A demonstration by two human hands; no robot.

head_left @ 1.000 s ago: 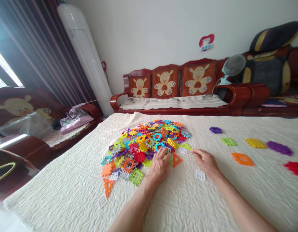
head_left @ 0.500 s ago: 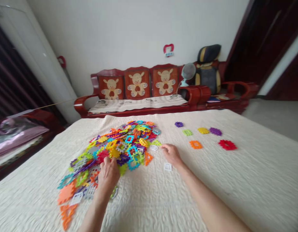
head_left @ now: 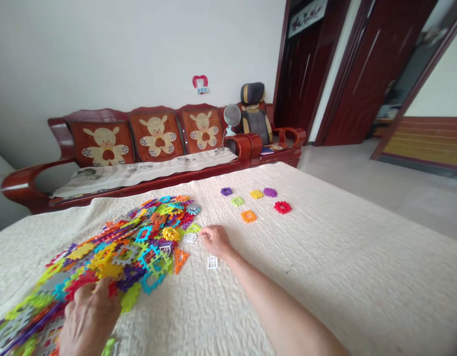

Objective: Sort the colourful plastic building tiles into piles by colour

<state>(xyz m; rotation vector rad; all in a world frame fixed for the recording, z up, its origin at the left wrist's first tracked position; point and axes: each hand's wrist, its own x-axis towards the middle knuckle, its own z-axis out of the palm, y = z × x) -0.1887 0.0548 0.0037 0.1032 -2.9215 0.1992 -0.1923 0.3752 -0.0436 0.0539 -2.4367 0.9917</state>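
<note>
- Leftward along the heap of flat, toothed plastic tiles in many colours (head_left: 139,242) the left hand (head_left: 89,319) has slid, to its near end. The right hand (head_left: 216,241) stays at the heap's right edge.
- Left fingers curl down onto red and purple tiles; whether they pinch one I cannot tell.
- Right fingers are loosely curled, palm down, holding nothing that shows, just beside a small white plastic grid piece (head_left: 189,238).
- Toothed edges probably snag, so lifting a tile from the loose rim seems wiser than tugging from within.
- The heap lies on the cream quilted cover (head_left: 324,257).

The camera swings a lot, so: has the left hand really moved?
Yes. The left hand has slid left along the pile, away from the orange triangle.
</note>
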